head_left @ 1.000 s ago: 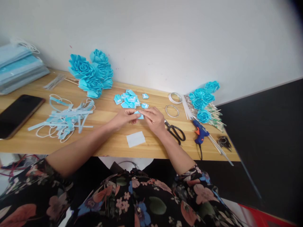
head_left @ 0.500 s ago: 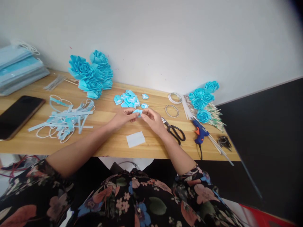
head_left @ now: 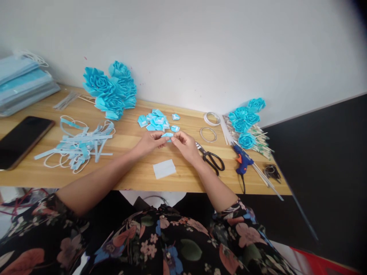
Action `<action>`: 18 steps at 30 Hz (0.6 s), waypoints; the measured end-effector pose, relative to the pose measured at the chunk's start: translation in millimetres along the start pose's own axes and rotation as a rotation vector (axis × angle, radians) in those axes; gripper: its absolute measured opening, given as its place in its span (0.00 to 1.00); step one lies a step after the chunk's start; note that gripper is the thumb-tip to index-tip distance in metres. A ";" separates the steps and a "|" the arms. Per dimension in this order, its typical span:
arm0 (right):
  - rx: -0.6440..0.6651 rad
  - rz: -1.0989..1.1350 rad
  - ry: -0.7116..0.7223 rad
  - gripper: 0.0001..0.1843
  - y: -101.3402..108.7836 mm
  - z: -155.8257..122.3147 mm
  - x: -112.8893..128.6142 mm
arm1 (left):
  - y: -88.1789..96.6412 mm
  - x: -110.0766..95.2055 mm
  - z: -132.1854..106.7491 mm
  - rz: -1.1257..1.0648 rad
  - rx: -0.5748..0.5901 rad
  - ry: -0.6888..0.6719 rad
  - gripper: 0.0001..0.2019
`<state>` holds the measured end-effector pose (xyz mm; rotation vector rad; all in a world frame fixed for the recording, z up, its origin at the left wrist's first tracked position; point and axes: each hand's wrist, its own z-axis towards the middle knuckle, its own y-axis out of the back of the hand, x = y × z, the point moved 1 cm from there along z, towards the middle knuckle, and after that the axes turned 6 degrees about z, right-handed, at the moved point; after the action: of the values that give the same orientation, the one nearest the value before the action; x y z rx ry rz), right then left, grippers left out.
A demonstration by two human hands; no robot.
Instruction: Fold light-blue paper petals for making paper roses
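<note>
Between my two hands is a small folded blue petal (head_left: 166, 135), raised over the middle of the table. My left hand (head_left: 151, 143) pinches its left side between thumb and fingers. On its right side my right hand (head_left: 185, 145) pinches it the same way; the fingertips partly cover it. Just behind lies a pile of folded blue petals (head_left: 157, 120), with two single ones to its right. A pale rectangular piece (head_left: 164, 169) lies flat in front of my hands. Black-handled scissors (head_left: 211, 158) rest beside my right wrist, partly hidden by it.
Cut strips with ear loops (head_left: 80, 145) and a phone (head_left: 24, 141) lie left, near stacked face masks (head_left: 25, 84). Blue flowers (head_left: 114, 89) stand behind; smaller blue flowers (head_left: 243, 120) lie right. Tape rolls (head_left: 212, 119) and a blue glue gun (head_left: 243, 158) are also right.
The blue petal between my fingers has shifted slightly and shows a flatter, narrower shape. Both hands stay in nearly the same place; everything else on the table is unmoved.
</note>
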<state>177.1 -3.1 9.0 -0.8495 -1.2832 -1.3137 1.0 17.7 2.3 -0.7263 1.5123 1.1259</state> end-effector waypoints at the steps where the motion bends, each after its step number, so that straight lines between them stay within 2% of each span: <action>1: -0.004 -0.006 0.007 0.12 0.0 -0.2 -0.2 | 0.0 -0.2 0.3 0.001 -0.002 0.002 0.17; 8: -0.003 -0.080 0.017 0.12 -1.1 -1.3 -0.5 | 1.7 3.0 4.1 -0.083 -0.065 -0.053 0.17; 18: -0.007 -0.078 0.031 0.12 -2.4 -1.3 -1.5 | 2.2 0.7 2.4 -0.114 -0.075 -0.055 0.13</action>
<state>175.3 -4.4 6.8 -0.7880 -1.2994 -1.3890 -0.2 20.7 2.3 -0.8160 1.3709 1.1123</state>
